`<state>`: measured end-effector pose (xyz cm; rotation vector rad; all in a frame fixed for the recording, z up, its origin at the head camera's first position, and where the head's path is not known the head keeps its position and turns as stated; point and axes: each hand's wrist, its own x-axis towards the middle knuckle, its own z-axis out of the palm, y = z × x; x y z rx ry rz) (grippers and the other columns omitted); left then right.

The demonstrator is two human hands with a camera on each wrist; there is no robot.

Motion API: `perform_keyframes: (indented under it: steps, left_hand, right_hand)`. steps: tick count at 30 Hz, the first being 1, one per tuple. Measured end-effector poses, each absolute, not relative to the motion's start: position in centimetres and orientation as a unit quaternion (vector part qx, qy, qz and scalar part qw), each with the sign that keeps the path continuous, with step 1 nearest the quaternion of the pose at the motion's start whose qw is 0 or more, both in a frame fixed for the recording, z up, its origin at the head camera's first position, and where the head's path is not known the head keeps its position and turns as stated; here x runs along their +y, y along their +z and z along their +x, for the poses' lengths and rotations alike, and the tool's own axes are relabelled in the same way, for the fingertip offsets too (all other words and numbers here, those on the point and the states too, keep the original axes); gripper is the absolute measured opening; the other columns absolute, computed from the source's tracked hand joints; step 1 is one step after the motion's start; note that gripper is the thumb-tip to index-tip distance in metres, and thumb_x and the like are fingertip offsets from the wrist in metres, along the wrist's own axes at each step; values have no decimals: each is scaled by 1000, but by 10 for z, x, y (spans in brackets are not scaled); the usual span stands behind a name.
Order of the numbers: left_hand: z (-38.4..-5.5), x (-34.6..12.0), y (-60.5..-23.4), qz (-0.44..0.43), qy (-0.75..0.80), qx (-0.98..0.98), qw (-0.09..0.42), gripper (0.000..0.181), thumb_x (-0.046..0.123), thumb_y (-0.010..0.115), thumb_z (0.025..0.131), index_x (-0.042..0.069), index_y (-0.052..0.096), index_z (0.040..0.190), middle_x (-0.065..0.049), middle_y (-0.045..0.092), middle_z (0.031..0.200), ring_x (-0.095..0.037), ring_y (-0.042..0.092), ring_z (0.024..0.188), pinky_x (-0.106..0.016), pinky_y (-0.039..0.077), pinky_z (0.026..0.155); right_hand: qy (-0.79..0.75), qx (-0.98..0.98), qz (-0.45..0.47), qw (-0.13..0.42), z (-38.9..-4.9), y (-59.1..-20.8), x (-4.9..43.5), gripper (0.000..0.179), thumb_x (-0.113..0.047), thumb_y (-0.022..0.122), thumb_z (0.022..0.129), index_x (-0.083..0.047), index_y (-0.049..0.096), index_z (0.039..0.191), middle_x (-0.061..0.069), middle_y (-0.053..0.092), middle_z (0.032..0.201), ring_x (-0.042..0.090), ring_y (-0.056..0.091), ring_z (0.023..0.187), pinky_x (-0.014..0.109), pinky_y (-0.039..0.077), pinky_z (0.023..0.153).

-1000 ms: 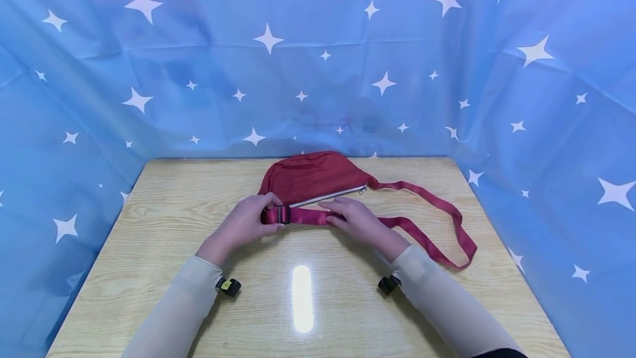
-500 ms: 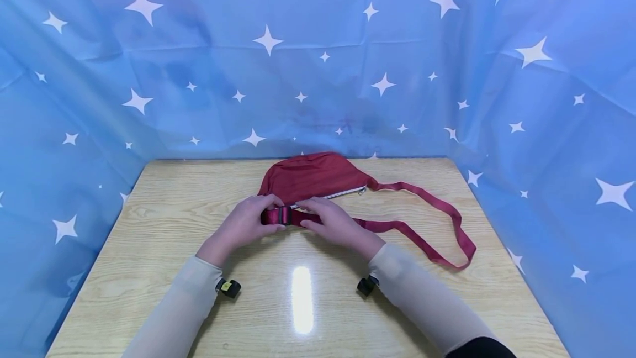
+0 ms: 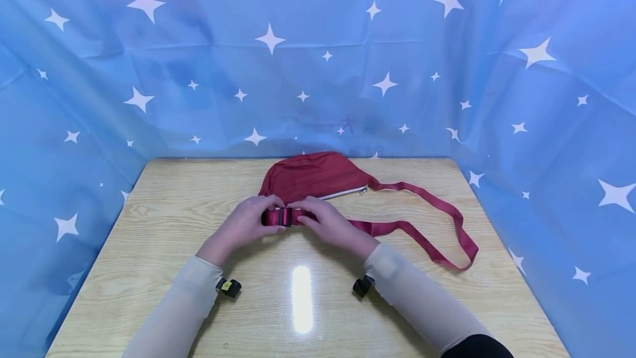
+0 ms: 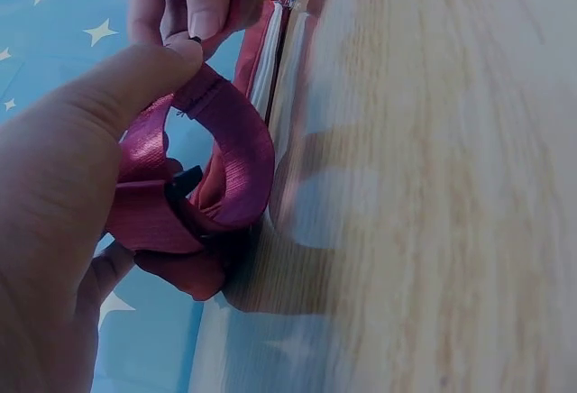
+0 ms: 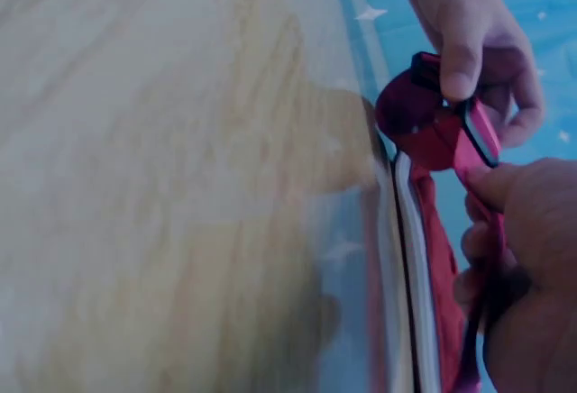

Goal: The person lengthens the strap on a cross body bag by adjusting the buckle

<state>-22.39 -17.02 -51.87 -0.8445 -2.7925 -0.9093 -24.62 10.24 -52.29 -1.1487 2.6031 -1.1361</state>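
Note:
A dark red waist bag point(image 3: 318, 175) lies near the table's back edge, its silver zipper point(image 3: 343, 192) facing the front. Its red strap point(image 3: 427, 242) loops out to the right and comes back to both hands. My left hand point(image 3: 240, 224) pinches the strap at a black slider buckle point(image 3: 285, 216), thumb in front. Just right of the buckle, my right hand point(image 3: 330, 222) pinches the strap between thumb and fingers. In the left wrist view the strap bends into a round loop point(image 4: 257, 159) below the left thumb. A second black piece point(image 4: 187, 182) shows on that loop.
A light wood table point(image 3: 387, 314) carries the bag and strap, with a bright light reflection toward its front. Blue cloth point(image 3: 318, 87) printed with white stars hangs along the back and both sides. Black wrist cameras point(image 3: 229, 287) sit on both sleeves.
My right hand has slid left along the strap, up close to the slider buckle. The left hand keeps its place at the buckle, and the bag lies as before.

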Motion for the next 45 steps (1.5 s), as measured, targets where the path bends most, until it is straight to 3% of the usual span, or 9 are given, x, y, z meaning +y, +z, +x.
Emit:
perform_keyframes:
  steps: [9, 16, 23, 29, 34, 41, 45]
  left_hand:
    - [-225, -169, -521, -293, -297, -908, 52, 52, 32, 100, 85, 23, 69, 126, 6, 71, 105, -18, 63, 94, -41, 55, 85]
    - [-224, -170, -522, -274, -303, -912, 42, 52, 34, 99, 87, 25, 71, 130, 4, 75, 117, -20, 66, 102, -44, 54, 90]
    - [-224, -168, -521, -267, -313, -911, 34, 52, 37, 96, 89, 23, 70, 131, 3, 75, 120, -20, 66, 104, -44, 54, 91]
    - [-225, -168, -522, -259, -314, -913, 29, 52, 37, 94, 90, 18, 70, 132, 1, 75, 125, -22, 68, 112, -47, 55, 97]
    - [-225, -168, -524, -255, -311, -916, 17, 63, 34, 99, 87, 15, 66, 138, -1, 70, 129, -22, 65, 116, -47, 55, 101]
    - [-222, -173, -523, -263, -243, -932, 50, 68, 29, 104, 80, 13, 66, 135, -2, 64, 129, -27, 58, 123, -51, 47, 110]
    - [-219, -177, -524, -262, -216, -937, 75, 61, 27, 101, 82, 12, 67, 131, -1, 64, 127, -27, 58, 122, -51, 48, 110]
  right_hand:
    - [-349, 855, -381, 48, -250, -521, 111, 41, -9, 71, 109, -24, 71, 147, -6, 66, 112, 14, 57, 92, 35, 52, 85]
    - [-350, 861, -366, 52, -245, -516, 106, 50, -22, 80, 106, -17, 65, 153, 1, 69, 134, 15, 65, 115, 42, 56, 101]
    - [-345, 854, -386, 54, -242, -513, 92, 62, -34, 86, 100, -21, 62, 156, -6, 67, 133, 11, 63, 119, 38, 54, 105]
    - [-334, 862, -379, 42, -240, -511, 88, 59, -33, 86, 99, -19, 66, 153, -5, 67, 126, 13, 64, 112, 36, 55, 99]
    - [-320, 871, -371, 38, -240, -513, 88, 51, -31, 85, 101, -18, 68, 147, -5, 67, 121, 11, 63, 107, 36, 55, 97]
    - [-326, 870, -367, 42, -241, -516, 89, 50, -25, 81, 104, -13, 62, 149, 0, 67, 140, 14, 64, 129, 39, 52, 113]
    - [-325, 869, -372, 40, -241, -517, 89, 52, -26, 80, 104, -13, 61, 151, 0, 65, 139, 13, 63, 124, 37, 54, 107]
